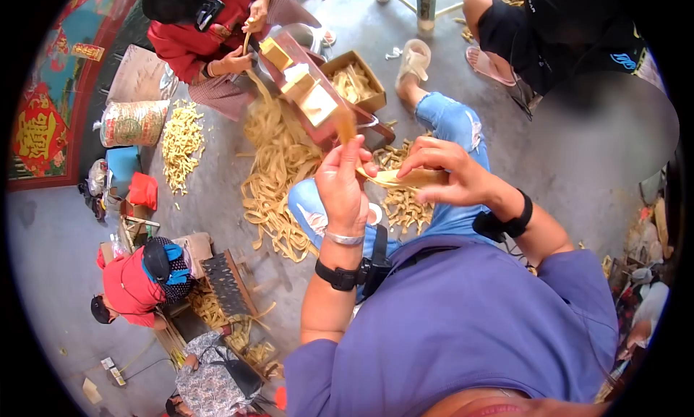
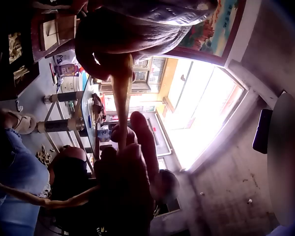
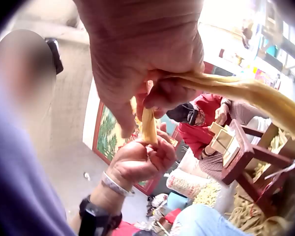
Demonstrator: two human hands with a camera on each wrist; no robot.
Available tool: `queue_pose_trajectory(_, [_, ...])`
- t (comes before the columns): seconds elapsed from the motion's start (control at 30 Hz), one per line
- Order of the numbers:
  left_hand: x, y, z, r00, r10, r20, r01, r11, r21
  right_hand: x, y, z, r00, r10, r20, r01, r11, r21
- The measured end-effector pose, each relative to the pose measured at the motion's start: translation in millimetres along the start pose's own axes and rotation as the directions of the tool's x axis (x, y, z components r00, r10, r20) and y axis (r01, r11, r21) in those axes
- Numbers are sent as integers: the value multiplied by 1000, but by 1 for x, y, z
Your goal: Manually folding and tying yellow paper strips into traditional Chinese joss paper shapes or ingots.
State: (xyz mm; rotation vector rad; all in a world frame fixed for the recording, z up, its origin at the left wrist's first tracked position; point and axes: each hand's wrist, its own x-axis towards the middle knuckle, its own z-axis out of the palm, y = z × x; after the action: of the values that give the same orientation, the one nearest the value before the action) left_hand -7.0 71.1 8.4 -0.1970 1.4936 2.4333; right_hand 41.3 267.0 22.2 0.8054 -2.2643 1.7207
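Observation:
A yellowish, flat flexible strip [image 1: 405,177] [image 2: 122,93] [image 3: 149,127] stretches between both hands above the lap. My left hand [image 1: 343,187] [image 2: 137,29] [image 3: 143,160] grips one end, with fingers curled round it. The right hand [image 1: 448,172] [image 2: 125,179] [image 3: 147,54] pinches the strip between thumb and fingers, some of them bent over it. A further length of strip [image 2: 44,199] [image 3: 246,92] trails from the right hand in both wrist views. In the head view, a blurred yellow piece stands out beyond the left fingertips.
A red bench [image 1: 329,131] with wooden blocks stands ahead, beside a carton [image 1: 379,95] of pieces. Long strips [image 1: 278,164] heap on the floor left of the knees; short pieces [image 1: 408,207] lie between the legs. A person in red sits across, another in black at right.

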Motion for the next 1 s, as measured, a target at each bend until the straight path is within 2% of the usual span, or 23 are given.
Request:
queue_pose_trajectory(0.1, [-2,7,4,998,13,62,-20,993,114,-10,-10,-6,993,100,66,-79,960,-269])
queue_pose_trajectory(0.13, [-5,9,10,996,-42,81,30,989,144,-9,-15,-13,993,26,112,18,928,-373])
queue_pose_trajectory(0.17, [-6,11,14,985,-81,151,40,965,259,-4,-18,-22,979,-113,168,171,905,-390])
queue_pose_trajectory(0.23, [-11,13,18,939,-206,275,50,874,484,13,-22,-41,896,-354,270,438,806,-399])
queue_pose_trajectory(0.27, [-12,14,21,906,-271,326,33,811,584,17,-20,-43,890,-370,265,451,796,-403])
queue_pose_trajectory(0.37, [-14,30,26,723,-483,494,149,807,571,32,-23,-53,927,-282,246,331,925,-186])
queue_pose_trajectory(0.4, [-11,31,20,663,-511,548,205,827,524,30,-17,-55,962,-149,229,178,978,-109])
queue_pose_trajectory(0.5, [-9,25,18,685,-479,550,417,876,244,23,-14,-50,969,-96,227,81,994,74])
queue_pose_trajectory(0.53, [-4,21,13,624,-486,612,456,863,220,16,-6,-44,971,-111,210,90,990,108])
queue_pose_trajectory(0.57, [-6,18,14,716,-446,537,444,885,141,12,0,-39,982,-102,156,87,991,100])
queue_pose_trajectory(0.63, [-17,21,32,860,-362,360,391,921,-9,7,6,-33,996,-82,44,79,994,78])
queue_pose_trajectory(0.67, [-15,18,25,864,-304,402,389,909,-147,5,5,-32,999,-49,8,49,999,-11])
queue_pose_trajectory(0.77, [-14,9,24,946,-134,296,173,979,-109,1,1,-20,998,-34,-56,36,999,33])
queue_pose_trajectory(0.8, [-13,8,28,967,-66,245,61,998,29,1,-1,-18,996,-11,-92,21,994,109])
queue_pose_trajectory(0.83, [-13,5,30,977,54,206,-110,956,273,1,-1,-15,992,23,-125,-7,992,130])
queue_pose_trajectory(0.87, [-12,2,31,963,179,199,-257,826,502,1,-1,-11,986,57,-159,-33,988,150])
queue_pose_trajectory(0.9, [-12,0,32,928,296,227,-367,620,693,2,1,-7,977,93,-194,-60,984,169])
queue_pose_trajectory(0.93, [-15,0,39,893,375,249,-437,587,682,3,3,-1,947,213,-240,-146,952,270])
queue_pose_trajectory(1.0, [-14,0,42,894,349,283,-443,587,678,2,9,10,897,395,-195,-266,838,477])
